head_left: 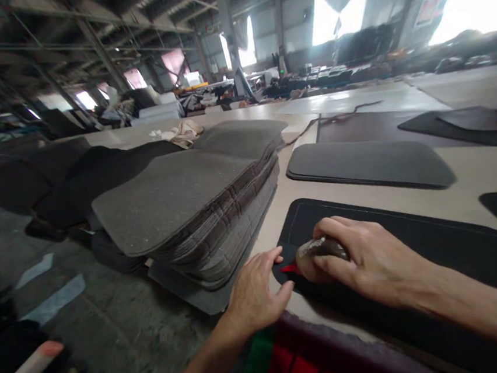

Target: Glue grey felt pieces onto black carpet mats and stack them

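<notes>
A squeeze bottle (311, 261) with a worn, brownish body and a pointed red nozzle is gripped in my right hand (360, 252). It lies tilted low over a black mat (393, 228), its tip aimed at the mat's left end. My left hand (258, 285) is beside that end, with fingers stretched out and thumb apart. Its fingertips reach the mat's left edge, close to the red nozzle. A thin light line runs along the mat's far border. My right hand and forearm cover part of the mat.
A tall stack of grey mats (196, 185) stands to the left, overhanging the table edge. Beyond the black mat lies a smaller pile of dark mats (364, 163). More dark sheets (466, 121) are at the right. A beige cloth (186, 132) lies behind the stack.
</notes>
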{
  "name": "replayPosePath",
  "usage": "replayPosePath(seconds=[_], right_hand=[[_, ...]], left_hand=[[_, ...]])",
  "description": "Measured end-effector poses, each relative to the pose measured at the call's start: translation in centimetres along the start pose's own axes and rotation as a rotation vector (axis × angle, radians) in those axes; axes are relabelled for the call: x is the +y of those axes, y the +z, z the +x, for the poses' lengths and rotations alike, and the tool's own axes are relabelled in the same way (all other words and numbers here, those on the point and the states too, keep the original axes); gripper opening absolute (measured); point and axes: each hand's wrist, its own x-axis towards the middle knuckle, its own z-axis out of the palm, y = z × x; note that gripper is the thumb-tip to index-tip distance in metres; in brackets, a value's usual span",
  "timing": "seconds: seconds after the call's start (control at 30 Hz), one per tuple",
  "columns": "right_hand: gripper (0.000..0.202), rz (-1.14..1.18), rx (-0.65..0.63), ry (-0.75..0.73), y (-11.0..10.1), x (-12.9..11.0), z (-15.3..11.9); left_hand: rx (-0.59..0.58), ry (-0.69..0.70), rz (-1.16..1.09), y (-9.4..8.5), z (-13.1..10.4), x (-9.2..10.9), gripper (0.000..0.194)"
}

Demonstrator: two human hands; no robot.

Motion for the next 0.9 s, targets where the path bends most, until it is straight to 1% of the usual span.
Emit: replayPosePath(seconds=[0.13, 0.3, 0.57, 0.73, 0.9], right_hand=[[0.011, -0.080, -0.025, 0.020, -0.9, -0.5, 0.4], [0.009, -0.103, -0.042, 0.023, -1.4, -1.1, 0.7], [0.006, -0.174, -0.078, 0.077, -2.7, -0.7, 0.0], [0.007, -0.204, -0.120, 0.136, -3.7, 0.0, -0.9], [0.006, -0.200, -0.145, 0.215, -5.1, 1.6, -3.1]], left_hand=[[-0.007, -0.007, -0.001, 0.1, -0.1, -0.1, 0.067], [-0.015, -0.003, 0.001, 0.1, 0.0, -0.2, 0.064], [-0.019, -0.001, 0.001, 0.0, 0.1, -0.2, 0.064], [-0.024, 0.005, 0.004, -0.1, 0.1, -0.3, 0.063], [-0.020, 0.007, 0.003, 0.1, 0.0, -0.5, 0.061]])
